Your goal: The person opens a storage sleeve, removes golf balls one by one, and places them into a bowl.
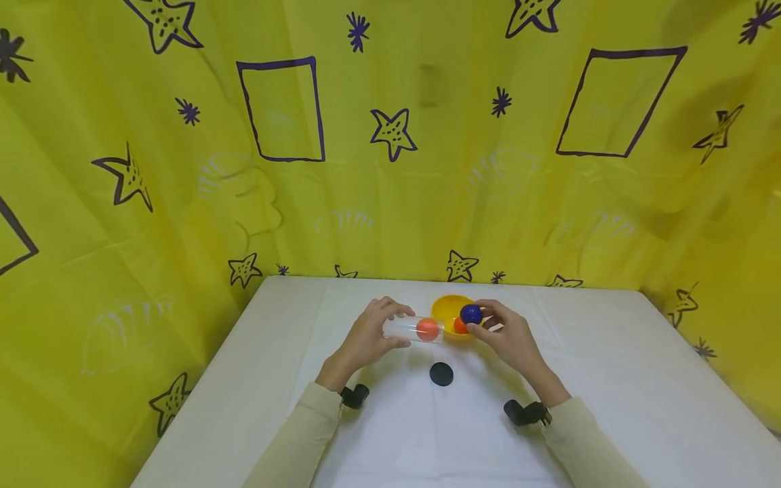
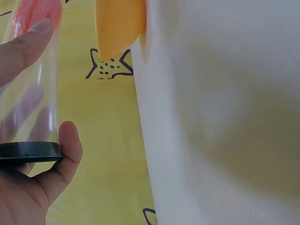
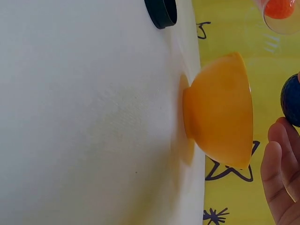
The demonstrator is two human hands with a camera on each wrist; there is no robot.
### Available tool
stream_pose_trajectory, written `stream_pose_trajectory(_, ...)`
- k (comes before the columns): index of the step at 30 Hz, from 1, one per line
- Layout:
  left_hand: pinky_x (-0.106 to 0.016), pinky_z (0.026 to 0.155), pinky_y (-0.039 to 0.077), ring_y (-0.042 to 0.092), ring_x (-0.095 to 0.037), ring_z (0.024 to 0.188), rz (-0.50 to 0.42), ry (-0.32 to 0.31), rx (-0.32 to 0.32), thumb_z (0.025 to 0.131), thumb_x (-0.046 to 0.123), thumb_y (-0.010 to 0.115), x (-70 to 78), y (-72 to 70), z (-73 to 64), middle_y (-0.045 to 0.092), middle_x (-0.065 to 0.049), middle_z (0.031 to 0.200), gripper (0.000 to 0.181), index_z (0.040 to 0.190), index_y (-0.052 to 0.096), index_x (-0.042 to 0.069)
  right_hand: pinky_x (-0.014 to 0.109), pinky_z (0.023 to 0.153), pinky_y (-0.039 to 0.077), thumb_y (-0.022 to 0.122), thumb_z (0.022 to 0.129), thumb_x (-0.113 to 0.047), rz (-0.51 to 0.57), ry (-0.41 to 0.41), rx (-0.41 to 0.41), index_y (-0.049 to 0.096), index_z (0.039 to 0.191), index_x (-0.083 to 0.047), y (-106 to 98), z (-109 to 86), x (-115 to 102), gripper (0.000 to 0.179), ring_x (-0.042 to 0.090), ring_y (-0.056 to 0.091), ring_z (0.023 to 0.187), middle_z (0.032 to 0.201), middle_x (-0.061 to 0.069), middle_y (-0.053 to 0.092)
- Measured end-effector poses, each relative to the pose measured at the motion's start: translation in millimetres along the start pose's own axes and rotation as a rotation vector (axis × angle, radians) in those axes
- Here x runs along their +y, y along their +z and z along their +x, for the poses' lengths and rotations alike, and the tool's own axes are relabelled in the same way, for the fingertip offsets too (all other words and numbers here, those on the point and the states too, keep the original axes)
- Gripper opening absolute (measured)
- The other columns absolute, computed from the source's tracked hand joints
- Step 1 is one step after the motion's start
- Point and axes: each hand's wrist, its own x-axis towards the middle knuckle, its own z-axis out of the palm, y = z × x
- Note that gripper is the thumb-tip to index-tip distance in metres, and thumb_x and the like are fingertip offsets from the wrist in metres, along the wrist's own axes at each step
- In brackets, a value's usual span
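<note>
My left hand [image 1: 371, 335] grips a clear tube [image 1: 399, 328] held sideways, with an orange ball [image 1: 427, 329] inside near its right end. The left wrist view shows a black cap [image 2: 30, 152] on the tube's other end. Between thumb and fingers my right hand [image 1: 511, 339] pinches a dark blue ball [image 1: 471, 314], just right of the tube's uncapped mouth [image 3: 281, 23]. Behind and below the blue ball is a yellow bowl [image 1: 448, 305], in which another orange ball [image 1: 460, 326] partly shows. The rest of the bowl's inside is hidden.
A round black lid [image 1: 441, 374] lies on the white table [image 1: 390, 434], nearer to me than the bowl. Beyond the table's far edge hangs a yellow curtain [image 1: 390, 196] with drawn stars and frames.
</note>
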Motion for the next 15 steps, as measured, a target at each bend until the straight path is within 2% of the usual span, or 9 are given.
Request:
stream_pose_trajectory(3,-0.046,0.094,0.053,0.055,-0.028,0.113,0.002,0.000,0.003,0.080,0.014,0.088,0.2,-0.6,-0.2,0.065,-0.007,0.121,0.048,0.124,0.068,0.020,0.023,0.075,0.053,0.077,0.093,-0.028,-0.007,0.008,-0.010,0.061,0.134,-0.012,-1,6.1,0,0.046,0.026,0.063,0.096,0.119,0.018,0.069)
stream_pose_trajectory(12,-0.054,0.095,0.053,0.054,-0.033,0.115,-0.038,0.003,-0.008,0.081,0.012,0.088,0.2,-0.9,0.1,0.065,-0.010,0.122,0.048,0.124,0.068,0.017,0.031,0.083,0.050,0.077,0.093,-0.031,-0.039,0.005,-0.013,0.061,0.136,-0.011,0,26.4,1,0.050,0.032,0.060,0.108,0.129,0.015,0.061)
stream_pose_trajectory(15,-0.051,0.095,0.053,0.055,-0.032,0.115,-0.030,0.003,-0.005,0.081,0.013,0.088,-0.1,-0.9,-0.4,0.065,-0.010,0.121,0.048,0.124,0.068,0.018,0.034,0.088,0.049,0.077,0.092,-0.031,-0.049,0.000,-0.017,0.061,0.136,-0.011,2,34.1,2,0.050,0.034,0.056,0.114,0.132,0.016,0.056)
